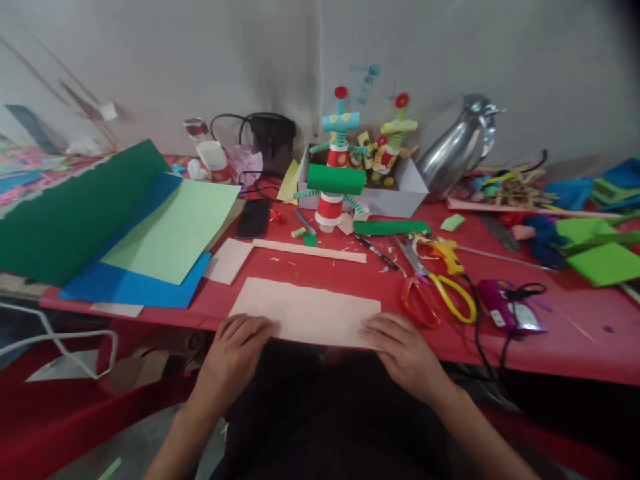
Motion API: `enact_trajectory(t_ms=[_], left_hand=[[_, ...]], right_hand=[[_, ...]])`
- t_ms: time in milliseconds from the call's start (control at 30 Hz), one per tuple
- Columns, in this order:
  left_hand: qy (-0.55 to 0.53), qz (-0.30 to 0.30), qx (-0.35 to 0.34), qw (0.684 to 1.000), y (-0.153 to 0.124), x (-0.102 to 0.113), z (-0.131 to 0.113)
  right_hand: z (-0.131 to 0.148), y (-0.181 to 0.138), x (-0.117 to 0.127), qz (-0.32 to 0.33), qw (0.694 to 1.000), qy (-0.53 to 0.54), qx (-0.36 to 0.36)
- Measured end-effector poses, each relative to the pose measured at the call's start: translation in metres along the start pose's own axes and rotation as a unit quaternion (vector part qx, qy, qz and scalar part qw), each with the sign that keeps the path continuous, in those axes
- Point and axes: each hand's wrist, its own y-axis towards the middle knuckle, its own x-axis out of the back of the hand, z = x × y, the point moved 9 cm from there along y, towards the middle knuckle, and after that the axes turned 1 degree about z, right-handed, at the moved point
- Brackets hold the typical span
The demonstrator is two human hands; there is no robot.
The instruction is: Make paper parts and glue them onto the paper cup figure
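Note:
A pale pink sheet of paper (310,312) lies at the table's front edge, its near edge reaching slightly over it. My left hand (240,343) grips the sheet's near left corner, fingers together on top and the thumb out of sight. At the near right corner my right hand (400,343) holds it in the same way. Just beyond the sheet lies a narrow pink paper strip (310,251), with a smaller pink piece (229,261) to its left. Right of the sheet are scissors (420,283) with one red and one yellow handle loop.
Green card (85,213), blue card (135,283) and light green paper (175,230) lie left. A phone (253,219), a paper figure (330,207), a grey box (395,200) and a metal jug (455,147) stand or lie behind. A yellow glue gun (445,255) and purple box (507,307) are right.

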Motion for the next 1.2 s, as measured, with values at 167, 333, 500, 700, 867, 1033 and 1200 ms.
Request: enact_trajectory(t_ms=[167,333,500,700,867,1033,1200], left_hand=[[-0.097,-0.002,0.012,0.995,0.009,0.003,0.026],[-0.197,0.025,0.091,0.976,0.022,-0.002,0.055],[-0.175,-0.025,0.187,0.966,0.041,-0.003,0.077],[-0.129,-0.018,0.193,0.973,0.064,-0.01,0.079],[-0.082,-0.008,0.19,0.978,0.065,-0.013,0.077],[-0.004,0.026,0.204,0.979,0.064,-0.017,0.077],[0.042,0.051,0.195,0.979,0.066,-0.022,0.076]], right_hand=[[-0.022,0.003,0.013,-0.042,0.994,0.057,-0.083],[-0.036,0.01,0.016,-0.035,0.975,0.114,-0.189],[-0.049,0.01,0.015,-0.071,0.956,0.079,-0.273],[-0.058,0.012,0.011,-0.072,0.942,0.016,-0.326],[-0.06,0.017,0.011,-0.041,0.939,-0.059,-0.336],[-0.062,0.019,0.006,-0.007,0.939,-0.094,-0.33],[-0.062,0.023,0.004,0.031,0.927,-0.144,-0.344]])
